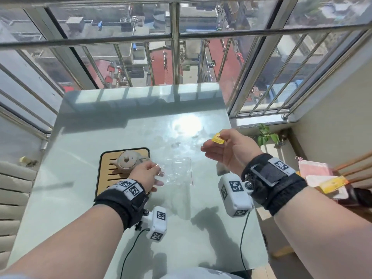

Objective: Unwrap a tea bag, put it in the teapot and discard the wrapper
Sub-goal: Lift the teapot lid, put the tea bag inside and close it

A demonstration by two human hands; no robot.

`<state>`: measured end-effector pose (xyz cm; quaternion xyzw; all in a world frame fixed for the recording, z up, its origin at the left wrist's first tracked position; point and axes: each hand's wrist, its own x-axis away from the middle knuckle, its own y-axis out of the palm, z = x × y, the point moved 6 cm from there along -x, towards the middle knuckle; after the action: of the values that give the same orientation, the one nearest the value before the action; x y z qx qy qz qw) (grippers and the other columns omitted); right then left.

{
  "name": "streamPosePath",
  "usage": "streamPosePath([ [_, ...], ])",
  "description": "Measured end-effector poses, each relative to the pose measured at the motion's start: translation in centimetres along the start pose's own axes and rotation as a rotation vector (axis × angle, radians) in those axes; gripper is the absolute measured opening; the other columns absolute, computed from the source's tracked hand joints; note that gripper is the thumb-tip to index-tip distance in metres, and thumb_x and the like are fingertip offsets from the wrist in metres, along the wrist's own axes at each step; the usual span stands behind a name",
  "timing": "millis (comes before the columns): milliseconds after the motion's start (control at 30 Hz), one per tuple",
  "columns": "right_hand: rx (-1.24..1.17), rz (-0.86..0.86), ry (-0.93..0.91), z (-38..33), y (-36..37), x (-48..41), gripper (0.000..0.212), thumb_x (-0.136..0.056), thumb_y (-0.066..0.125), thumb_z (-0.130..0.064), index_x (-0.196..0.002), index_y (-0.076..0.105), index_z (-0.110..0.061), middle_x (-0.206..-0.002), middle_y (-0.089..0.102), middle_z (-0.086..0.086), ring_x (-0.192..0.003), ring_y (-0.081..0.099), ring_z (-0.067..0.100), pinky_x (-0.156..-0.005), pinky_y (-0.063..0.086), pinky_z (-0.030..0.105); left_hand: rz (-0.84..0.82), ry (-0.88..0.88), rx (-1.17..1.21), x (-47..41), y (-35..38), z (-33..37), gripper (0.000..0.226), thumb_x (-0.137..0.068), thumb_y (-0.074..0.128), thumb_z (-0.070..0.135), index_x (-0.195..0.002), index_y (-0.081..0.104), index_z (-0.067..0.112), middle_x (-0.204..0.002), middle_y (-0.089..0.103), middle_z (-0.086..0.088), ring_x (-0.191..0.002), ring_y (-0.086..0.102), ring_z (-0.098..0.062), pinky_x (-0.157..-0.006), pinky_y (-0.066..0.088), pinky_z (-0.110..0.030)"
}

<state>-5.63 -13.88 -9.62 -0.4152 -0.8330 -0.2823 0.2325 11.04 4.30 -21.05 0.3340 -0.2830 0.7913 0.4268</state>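
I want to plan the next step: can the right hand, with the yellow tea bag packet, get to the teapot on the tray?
Probably yes. The right hand holds the yellow packet above open table. The teapot is lidded, and the left hand with the clear bag lies between.

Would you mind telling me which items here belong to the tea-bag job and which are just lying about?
Belongs to the job:
- yellow tea bag tag, pinched in right hand
- clear plastic wrapper, held by left hand
- teapot on the tea tray

Lying about:
- potted plant
- pink cloth
- yellow packet

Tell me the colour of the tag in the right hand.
Yellow tag, with a red mark; head view.
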Motion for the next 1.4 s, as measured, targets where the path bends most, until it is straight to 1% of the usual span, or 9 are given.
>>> streamPosePath([
  [133,0.033,-0.030,0.011,0.3,2.3,0.1,0.026,-0.095,0.040,-0.014,-0.075,0.053,-0.007,-0.074,0.070,0.016,-0.078,0.072,0.034,-0.079,0.057,0.040,0.028,-0.038,0.032,-0.1,-1.0,-1.6,0.011,-0.099,0.053,0.021,-0.097,0.059,0.011,-0.093,0.070,-0.010,-0.064,0.068,-0.025,-0.058,0.052,-0.035],
  [267,0.082,-0.045,0.033,1.3,4.2,-0.5,0.029,-0.095,0.040,-0.014,-0.075,0.059,-0.004,-0.072,0.071,0.016,-0.077,0.071,0.034,-0.077,0.058,0.039,0.079,-0.130,-0.209,-0.3,-3.0,-3.8,0.052,-0.093,0.061,0.037,-0.138,0.051,0.013,-0.117,0.069,-0.011,-0.086,0.073,-0.026,-0.075,0.059,-0.039],
  [333,0.106,-0.033,0.043,1.7,4.5,-0.8,0.033,-0.093,0.042,-0.013,-0.069,0.062,-0.005,-0.072,0.070,0.016,-0.076,0.070,0.033,-0.074,0.058,0.038,0.047,-0.131,-0.324,-0.2,-3.2,-4.2,0.058,-0.094,0.060,0.039,-0.143,0.047,0.012,-0.124,0.066,-0.011,-0.096,0.071,-0.027,-0.085,0.057,-0.038],
  [433,0.184,0.029,0.053,1.7,4.2,-1.1,0.031,-0.092,0.044,-0.014,-0.067,0.061,-0.010,-0.069,0.067,0.012,-0.067,0.067,0.028,-0.062,0.051,0.032,0.022,-0.104,-0.364,-0.3,-3.4,-4.1,0.044,-0.093,0.059,0.041,-0.131,0.057,0.019,-0.107,0.068,-0.007,-0.089,0.070,-0.025,-0.085,0.056,-0.036],
  [567,0.257,0.070,0.051,1.5,3.9,-1.4,0.019,-0.091,0.046,-0.016,-0.075,0.055,-0.010,-0.064,0.063,0.008,-0.058,0.061,0.023,-0.058,0.040,0.032,0.119,-0.014,-0.454,-0.7,-4.9,-3.4,0.036,-0.086,0.061,0.048,-0.116,0.060,0.029,-0.110,0.067,0.001,-0.093,0.069,-0.022,-0.088,0.055,-0.035],
  [700,0.282,0.095,0.067,1.7,4.0,-1.4,0.018,-0.089,0.047,-0.015,-0.074,0.053,-0.010,-0.058,0.060,0.006,-0.054,0.056,0.021,-0.053,0.041,0.030,0.269,0.116,-0.549,-0.8,-6.5,-1.6,0.035,-0.085,0.066,0.039,-0.117,0.063,0.025,-0.109,0.074,-0.001,-0.093,0.066,-0.023,-0.082,0.051,-0.028],
  [867,0.238,0.084,0.105,1.7,3.8,-1.4,0.023,-0.089,0.048,-0.013,-0.065,0.048,-0.012,-0.054,0.054,0.007,-0.050,0.049,0.020,-0.050,0.038,0.028,0.304,0.222,-0.631,-0.6,-6.3,1.2,0.047,-0.087,0.067,0.033,-0.132,0.055,0.025,-0.115,0.072,-0.003,-0.100,0.067,-0.027,-0.083,0.051,-0.031],
  [1100,0.262,0.104,0.067,1.3,4.4,-2.1,0.012,-0.086,0.049,-0.011,-0.074,0.050,-0.008,-0.048,0.054,0.002,-0.047,0.051,0.018,-0.058,0.041,0.032,0.294,0.292,-0.808,-1.0,-4.6,3.9,0.041,-0.090,0.061,0.035,-0.129,0.054,0.025,-0.103,0.066,-0.001,-0.081,0.057,-0.022,-0.065,0.043,-0.029],
  [1400,0.166,-0.018,0.095,2.6,5.1,-2.0,0.015,-0.080,0.049,-0.006,-0.067,0.043,-0.012,-0.064,0.032,0.005,-0.048,0.036,0.017,-0.045,0.040,0.025,0.275,0.291,-1.007,-1.5,-4.0,4.4,0.007,-0.093,0.055,0.025,-0.098,0.057,0.021,-0.087,0.064,0.001,-0.067,0.054,-0.017,-0.052,0.034,-0.028],
])
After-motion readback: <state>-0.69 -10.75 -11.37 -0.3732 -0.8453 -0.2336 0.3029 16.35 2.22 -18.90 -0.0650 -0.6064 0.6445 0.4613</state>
